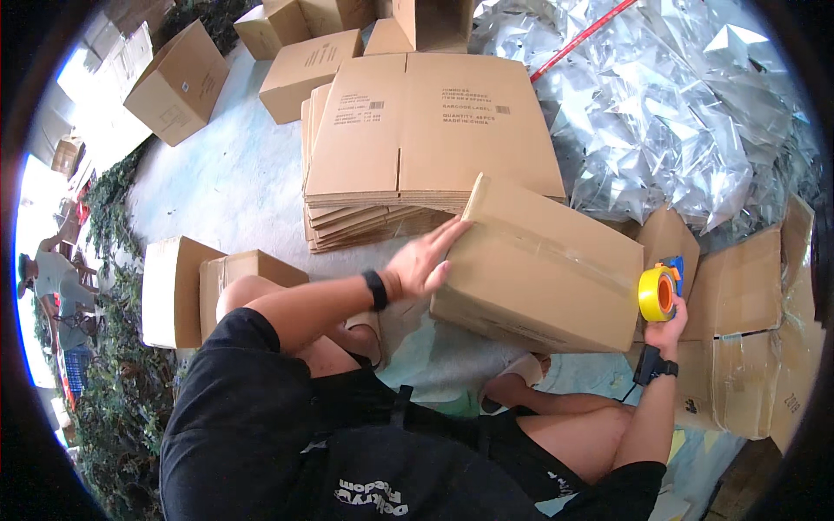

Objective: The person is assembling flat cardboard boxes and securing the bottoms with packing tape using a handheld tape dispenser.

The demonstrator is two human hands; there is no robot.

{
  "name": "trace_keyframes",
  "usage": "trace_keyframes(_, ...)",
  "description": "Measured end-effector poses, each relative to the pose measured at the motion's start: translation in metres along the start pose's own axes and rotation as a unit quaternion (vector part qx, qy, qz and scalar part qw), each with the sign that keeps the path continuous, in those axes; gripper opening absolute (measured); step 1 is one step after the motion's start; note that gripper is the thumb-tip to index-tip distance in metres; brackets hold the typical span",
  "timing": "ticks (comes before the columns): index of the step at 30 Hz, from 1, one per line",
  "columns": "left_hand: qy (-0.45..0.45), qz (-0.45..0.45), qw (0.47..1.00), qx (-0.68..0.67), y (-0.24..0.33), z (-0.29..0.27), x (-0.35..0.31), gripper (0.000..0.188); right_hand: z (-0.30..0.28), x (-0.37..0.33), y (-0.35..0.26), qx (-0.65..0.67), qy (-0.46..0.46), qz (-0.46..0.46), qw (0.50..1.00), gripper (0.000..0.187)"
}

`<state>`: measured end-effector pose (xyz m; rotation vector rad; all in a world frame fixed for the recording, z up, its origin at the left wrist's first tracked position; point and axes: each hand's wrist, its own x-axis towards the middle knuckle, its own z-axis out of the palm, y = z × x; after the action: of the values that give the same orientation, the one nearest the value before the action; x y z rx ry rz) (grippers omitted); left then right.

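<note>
The left hand point(423, 260), slightly blurred, is unclenched, its spread fingers at the left end of a brown, oblong cardboard carton point(547, 265) with smooth walls, lying slanted before the person. At the carton's right end, the right hand point(666, 330) grips a blue tape dispenser point(678, 267) carrying a glossy yellow ring-shaped tape roll point(648, 293). Beyond lies a layered stack of flat brown cardboard point(426, 161); right of it, a crinkled, sharply faceted silvery heap point(669, 130).

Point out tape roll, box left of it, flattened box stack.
Tape roll point(648, 293): head view, yellow outer band.
Box point(543, 271): head view, middle of upper face.
Flattened box stack point(434, 139): head view, top sheet.
</note>
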<state>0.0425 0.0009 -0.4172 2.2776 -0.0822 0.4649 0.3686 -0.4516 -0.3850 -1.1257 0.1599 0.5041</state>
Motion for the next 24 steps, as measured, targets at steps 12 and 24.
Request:
trace_keyframes(12,0.198,-0.203,0.903,-0.323,0.015,-0.044,0.011,0.051,0.044,-0.073,0.051,0.098,-0.070,0.001,0.993,0.038)
trace_keyframes(24,0.171,-0.115,0.941,-0.268,0.074,-0.136,0.112,0.035,-0.187,-0.147,0.005,0.112,-0.419,-0.030,0.901,0.048)
